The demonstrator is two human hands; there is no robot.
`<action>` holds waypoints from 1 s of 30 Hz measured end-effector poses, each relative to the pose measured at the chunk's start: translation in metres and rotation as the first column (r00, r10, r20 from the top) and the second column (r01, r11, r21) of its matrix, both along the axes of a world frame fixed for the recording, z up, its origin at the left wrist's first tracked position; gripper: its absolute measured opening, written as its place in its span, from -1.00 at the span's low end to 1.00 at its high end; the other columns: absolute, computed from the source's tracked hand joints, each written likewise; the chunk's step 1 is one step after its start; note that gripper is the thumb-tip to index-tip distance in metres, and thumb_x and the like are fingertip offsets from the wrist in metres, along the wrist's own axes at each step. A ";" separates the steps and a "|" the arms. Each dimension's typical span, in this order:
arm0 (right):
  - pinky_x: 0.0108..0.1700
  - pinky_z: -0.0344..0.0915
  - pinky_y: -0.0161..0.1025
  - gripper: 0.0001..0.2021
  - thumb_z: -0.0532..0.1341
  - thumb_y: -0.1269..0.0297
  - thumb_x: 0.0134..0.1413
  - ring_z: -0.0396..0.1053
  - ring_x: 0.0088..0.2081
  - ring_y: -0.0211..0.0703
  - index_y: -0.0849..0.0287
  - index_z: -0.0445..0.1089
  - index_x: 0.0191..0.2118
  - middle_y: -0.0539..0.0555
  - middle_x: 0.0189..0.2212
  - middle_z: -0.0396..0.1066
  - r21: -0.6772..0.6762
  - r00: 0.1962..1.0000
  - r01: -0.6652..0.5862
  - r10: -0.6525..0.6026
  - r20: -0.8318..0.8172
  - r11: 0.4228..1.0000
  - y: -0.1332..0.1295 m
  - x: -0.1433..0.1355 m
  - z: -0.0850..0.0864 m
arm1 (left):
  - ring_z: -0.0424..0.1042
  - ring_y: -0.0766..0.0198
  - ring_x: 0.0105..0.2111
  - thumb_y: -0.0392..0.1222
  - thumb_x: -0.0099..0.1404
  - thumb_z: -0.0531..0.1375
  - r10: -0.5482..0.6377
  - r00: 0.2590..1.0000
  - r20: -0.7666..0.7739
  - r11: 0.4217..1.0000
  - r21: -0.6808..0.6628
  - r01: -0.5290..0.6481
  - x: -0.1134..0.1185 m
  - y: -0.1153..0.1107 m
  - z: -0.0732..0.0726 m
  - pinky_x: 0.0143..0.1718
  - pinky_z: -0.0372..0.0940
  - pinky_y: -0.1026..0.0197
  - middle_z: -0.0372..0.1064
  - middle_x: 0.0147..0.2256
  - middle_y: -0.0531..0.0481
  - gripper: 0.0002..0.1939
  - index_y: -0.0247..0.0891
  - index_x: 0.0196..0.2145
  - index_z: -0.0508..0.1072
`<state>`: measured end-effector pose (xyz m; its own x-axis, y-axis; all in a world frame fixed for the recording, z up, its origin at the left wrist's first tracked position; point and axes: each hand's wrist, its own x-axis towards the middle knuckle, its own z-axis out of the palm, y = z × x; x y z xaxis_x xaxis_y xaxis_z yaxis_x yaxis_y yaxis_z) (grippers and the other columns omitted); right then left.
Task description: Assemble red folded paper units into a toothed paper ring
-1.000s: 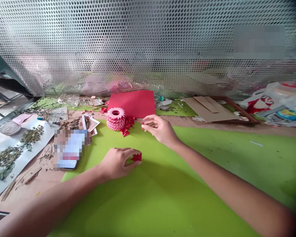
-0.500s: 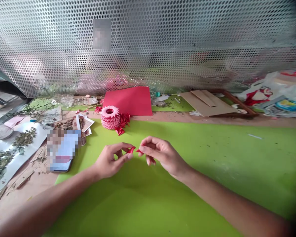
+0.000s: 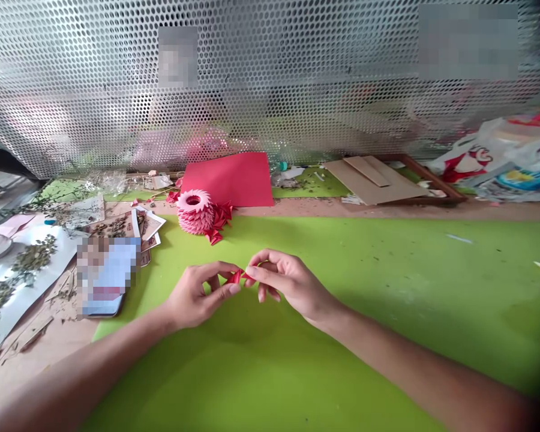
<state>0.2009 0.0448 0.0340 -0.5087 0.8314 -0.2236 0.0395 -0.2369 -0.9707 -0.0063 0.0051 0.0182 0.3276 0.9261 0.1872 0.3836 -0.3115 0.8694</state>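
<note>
Over the green mat (image 3: 261, 372) the person is bringing both hands together in front of the body, probably so that the eyes can follow very small work. The left hand (image 3: 192, 297) is pinching a folded red piece (image 3: 235, 277) between thumb and fingers, the gap narrow, its pointed end facing three o'clock. The right hand (image 3: 297, 285) is gripping a smaller red piece (image 3: 246, 276) by thumb and forefinger, its other fingers curling loosely underneath — a light hold, I'd judge, because folded paper would crush easily. The two red tips are sitting so close between the hands that I cannot tell whether they are touching.

Taking the hands as the dial's centre, a pink stacked ring (image 3: 195, 219) is standing at eleven o'clock, with loose red folds (image 3: 213, 237) lying against its near right side, seemingly kept within easy reach. A red sheet (image 3: 238, 180) is leaning behind, near twelve, below the perforated panel (image 3: 270, 78). A phone (image 3: 112, 270) is lying at nine, by the mat's edge — perhaps there to stay visible without crowding the elbows. Cardboard (image 3: 373, 186) is resting toward one o'clock.
</note>
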 end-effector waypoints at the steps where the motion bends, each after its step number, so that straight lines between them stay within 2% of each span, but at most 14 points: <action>1: -0.61 0.06 -0.40 -0.65 0.41 0.04 -0.05 0.39 -0.59 -0.33 0.19 0.39 -0.32 0.00 -0.46 0.52 0.009 1.000 0.005 -0.005 0.005 1.000 0.000 0.000 0.000 | 0.36 0.42 -0.56 -0.07 0.35 0.21 -0.002 1.000 -0.009 1.000 0.010 0.002 0.000 0.000 0.000 -0.49 0.29 0.36 0.53 -0.34 -0.03 -0.73 -0.30 -0.11 0.51; 9: -0.62 0.11 -0.38 -0.72 0.38 0.09 -0.01 0.41 -0.58 -0.30 0.18 0.39 -0.35 0.02 -0.44 0.53 0.125 0.997 0.027 -0.035 0.063 0.992 -0.001 0.001 0.005 | 0.37 0.38 -0.52 -0.10 0.36 0.20 -0.015 0.996 -0.089 0.993 0.113 0.025 -0.001 -0.002 -0.004 -0.43 0.31 0.33 0.54 -0.33 -0.04 -0.75 -0.30 -0.10 0.51; 23: -0.63 0.14 -0.38 -0.70 0.38 0.06 -0.02 0.42 -0.57 -0.28 0.17 0.38 -0.35 0.01 -0.46 0.51 0.148 0.996 0.011 -0.024 0.081 0.989 -0.002 0.002 0.005 | 0.39 0.38 -0.52 -0.11 0.37 0.19 -0.025 0.996 -0.091 0.989 0.145 0.039 -0.001 -0.001 -0.005 -0.43 0.34 0.33 0.54 -0.32 -0.05 -0.76 -0.29 -0.10 0.49; 30: -0.44 0.38 -0.27 -0.79 0.34 0.15 0.06 0.46 -0.51 -0.22 0.16 0.39 -0.35 0.00 -0.48 0.49 0.264 0.993 0.013 -0.044 0.113 0.965 -0.005 0.003 0.001 | 0.44 0.37 -0.51 -0.11 0.38 0.19 0.000 0.985 -0.172 0.983 0.179 0.031 -0.002 -0.001 -0.008 -0.43 0.34 0.34 0.55 -0.33 -0.02 -0.77 -0.27 -0.09 0.49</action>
